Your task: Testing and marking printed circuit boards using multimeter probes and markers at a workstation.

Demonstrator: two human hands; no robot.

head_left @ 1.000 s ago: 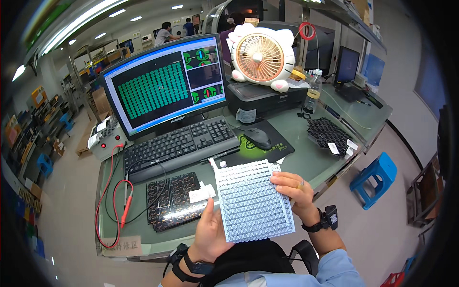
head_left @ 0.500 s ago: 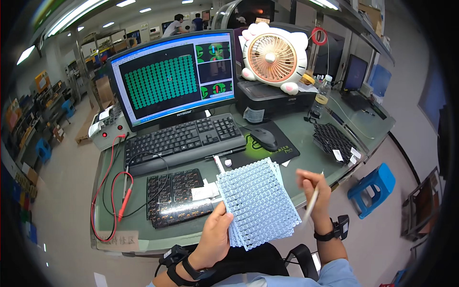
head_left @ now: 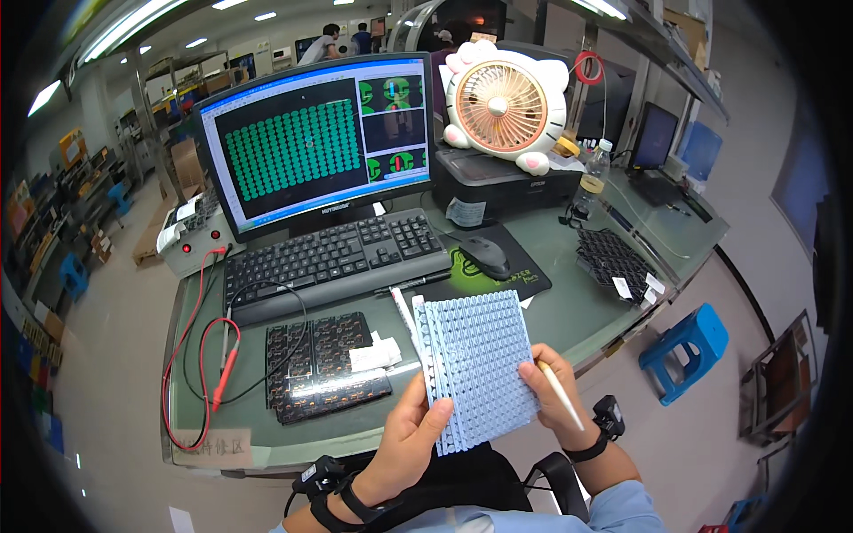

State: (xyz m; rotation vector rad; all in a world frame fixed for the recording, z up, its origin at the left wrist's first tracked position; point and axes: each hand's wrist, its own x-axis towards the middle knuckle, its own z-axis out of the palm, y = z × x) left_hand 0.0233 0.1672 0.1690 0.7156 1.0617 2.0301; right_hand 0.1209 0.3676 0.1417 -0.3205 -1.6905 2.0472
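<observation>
A stack of light blue circuit board panels (head_left: pixel 484 364), covered in rows of small round units, is held up in front of me over the desk's near edge. My left hand (head_left: pixel 415 433) grips its lower left edge, thumb on top. My right hand (head_left: pixel 553 391) pinches the right edge and also holds a slim pale pen-shaped tool (head_left: pixel 562 397), which points down toward the wrist. The panels are fanned slightly at the left edge. Just behind the stack's upper left corner lies a white marker pen (head_left: pixel 402 313). Dark circuit board panels (head_left: pixel 324 369) with white labels rest to the left.
A keyboard (head_left: pixel 338 262), mouse (head_left: pixel 484 258) and monitor (head_left: pixel 315 142) stand behind. Red and black test leads (head_left: pixel 227 377) loop at left. A fan (head_left: pixel 500 107) sits on a printer (head_left: pixel 506 186). Black panels (head_left: pixel 617 262) lie at right; a blue stool (head_left: pixel 684 351) stands beyond the desk.
My right hand has moved in from beside the stack and taken its right edge, keeping the pen-shaped tool. The stack has turned more upright, and its panels are fanned at the left.
</observation>
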